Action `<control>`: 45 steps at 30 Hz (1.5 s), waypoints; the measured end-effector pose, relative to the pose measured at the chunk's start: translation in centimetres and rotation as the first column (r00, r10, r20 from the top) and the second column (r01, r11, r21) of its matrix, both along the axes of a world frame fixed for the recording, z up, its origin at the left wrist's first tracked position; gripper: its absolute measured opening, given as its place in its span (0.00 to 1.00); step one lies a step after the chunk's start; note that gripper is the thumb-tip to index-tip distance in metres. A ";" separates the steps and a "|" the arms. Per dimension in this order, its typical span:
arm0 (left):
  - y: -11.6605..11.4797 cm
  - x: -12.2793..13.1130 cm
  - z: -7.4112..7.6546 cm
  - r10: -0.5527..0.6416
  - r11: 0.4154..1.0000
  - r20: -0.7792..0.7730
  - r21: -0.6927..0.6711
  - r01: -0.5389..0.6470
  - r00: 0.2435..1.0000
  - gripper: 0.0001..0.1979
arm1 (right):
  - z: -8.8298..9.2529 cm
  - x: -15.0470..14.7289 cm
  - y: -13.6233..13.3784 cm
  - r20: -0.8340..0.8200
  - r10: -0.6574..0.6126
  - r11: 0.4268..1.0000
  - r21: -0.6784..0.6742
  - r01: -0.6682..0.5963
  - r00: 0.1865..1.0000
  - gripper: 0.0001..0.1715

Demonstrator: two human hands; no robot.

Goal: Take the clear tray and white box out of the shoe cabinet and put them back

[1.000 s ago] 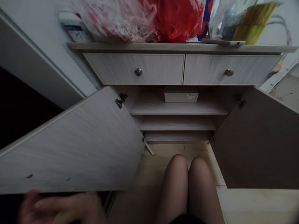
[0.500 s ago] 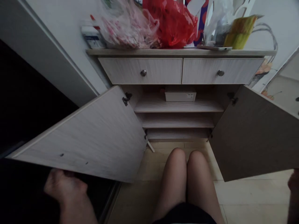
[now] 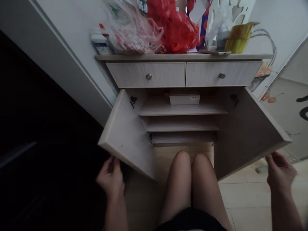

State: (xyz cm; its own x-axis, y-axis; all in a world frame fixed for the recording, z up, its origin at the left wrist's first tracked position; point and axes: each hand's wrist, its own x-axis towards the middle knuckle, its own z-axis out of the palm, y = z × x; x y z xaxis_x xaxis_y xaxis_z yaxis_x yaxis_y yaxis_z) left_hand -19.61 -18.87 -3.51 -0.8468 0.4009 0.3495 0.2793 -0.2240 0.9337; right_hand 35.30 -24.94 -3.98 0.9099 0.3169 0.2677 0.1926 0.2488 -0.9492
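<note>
A low cabinet with pale wood-grain fronts stands before me, both doors swung outward. My left hand (image 3: 111,175) is closed at the outer lower edge of the left door (image 3: 128,138); its fingertips are partly hidden behind the door. At the outer edge of the right door (image 3: 250,134), my right hand (image 3: 281,168) has its fingers closed on the far side, partly out of sight. Between the doors, a white box (image 3: 184,98) with a small label rests on the top shelf (image 3: 183,110). Two lower shelves show beneath it.
Above are two closed drawers (image 3: 149,69) with round knobs. The cabinet top (image 3: 168,57) bears a red plastic bag (image 3: 178,33), a clear pinkish bag (image 3: 137,35), a white bottle (image 3: 101,44) and a yellow packet (image 3: 238,38). My knees (image 3: 182,160) are close in front.
Both doors have swung inward, toward each other. My left hand has moved right with the left door, and my right hand has come left into fuller view.
</note>
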 end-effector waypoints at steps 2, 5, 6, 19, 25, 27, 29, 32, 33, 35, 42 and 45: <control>0.6 1.5 -0.6 -0.102 0.995 -0.013 -0.020 0.102 0.995 0.21 | -0.4 -1.2 0.6 -0.020 0.059 0.997 -0.040 -0.059 0.998 0.31; 1.9 4.0 -1.0 -0.259 0.965 -0.043 -0.042 0.257 0.965 0.23 | -1.1 -3.3 1.9 0.003 0.172 0.983 -0.064 -0.171 0.985 0.30; 2.4 4.9 -1.0 -0.302 0.953 -0.058 -0.041 0.300 0.952 0.23 | -1.2 -4.1 2.5 0.032 0.204 0.976 -0.079 -0.201 0.978 0.29; 12.1 15.4 -0.6 -0.588 0.806 -0.268 -0.114 0.581 0.763 0.13 | 1.2 -15.7 13.5 0.268 0.454 0.890 -0.104 -0.443 0.850 0.24; 14.8 17.9 0.4 -0.564 0.826 -0.340 -0.218 0.520 0.752 0.06 | 2.0 -18.7 19.0 0.266 0.503 0.863 -0.109 -0.493 0.822 0.24; 15.6 18.6 0.8 -0.565 0.825 -0.351 -0.253 0.505 0.747 0.06 | 2.0 -19.2 20.4 0.256 0.516 0.856 -0.113 -0.505 0.818 0.24; 16.4 19.1 1.1 -0.580 0.814 -0.351 -0.288 0.505 0.735 0.06 | 1.9 -19.5 21.6 0.255 0.523 0.852 -0.120 -0.510 0.813 0.24; 17.5 19.7 1.6 -0.603 0.795 -0.355 -0.338 0.503 0.715 0.06 | 1.8 -19.8 23.2 0.283 0.518 0.855 -0.137 -0.501 0.807 0.24; 17.9 19.9 1.8 -0.607 0.791 -0.357 -0.357 0.496 0.710 0.07 | 1.8 -19.9 23.7 0.295 0.515 0.857 -0.144 -0.495 0.805 0.24; 18.5 20.2 2.2 -0.615 0.781 -0.359 -0.397 0.482 0.702 0.07 | 1.9 -20.1 24.6 0.311 0.505 0.863 -0.157 -0.481 0.805 0.25; 21.1 21.1 3.2 -0.648 0.743 -0.352 -0.487 0.459 0.676 0.09 | 2.0 -20.5 27.4 0.353 0.492 0.870 -0.208 -0.446 0.796 0.28; 22.0 21.2 3.4 -0.656 0.737 -0.364 -0.497 0.457 0.661 0.09 | 2.1 -20.6 28.4 0.331 0.506 0.862 -0.220 -0.456 0.796 0.27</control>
